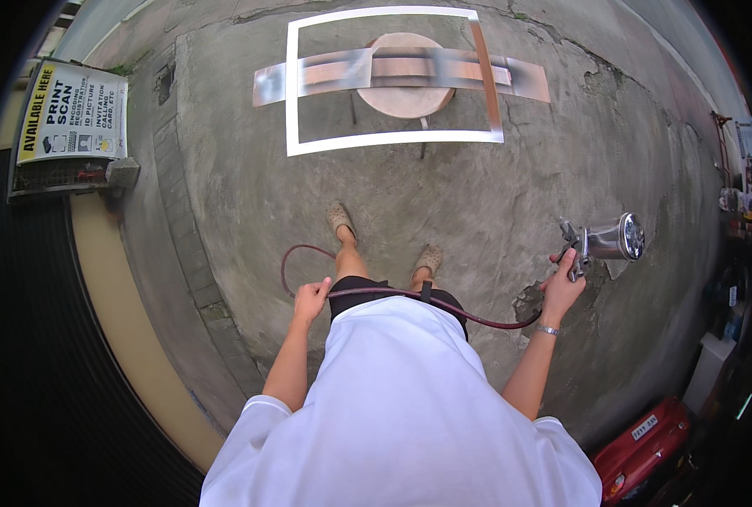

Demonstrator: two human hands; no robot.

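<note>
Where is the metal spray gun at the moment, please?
In the head view, the spray gun is right of centre, held in the person's right hand above the concrete floor, just beyond the silver wristband.

Cracked concrete [249, 203], signboard [76, 114] and red vehicle [646, 452] mark an outdoor yard [477, 194].

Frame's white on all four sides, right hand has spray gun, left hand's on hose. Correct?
Not quite: the head view shows the frame with a mostly brown right side. Right hand on spray gun, left hand on hose: correct.
</note>
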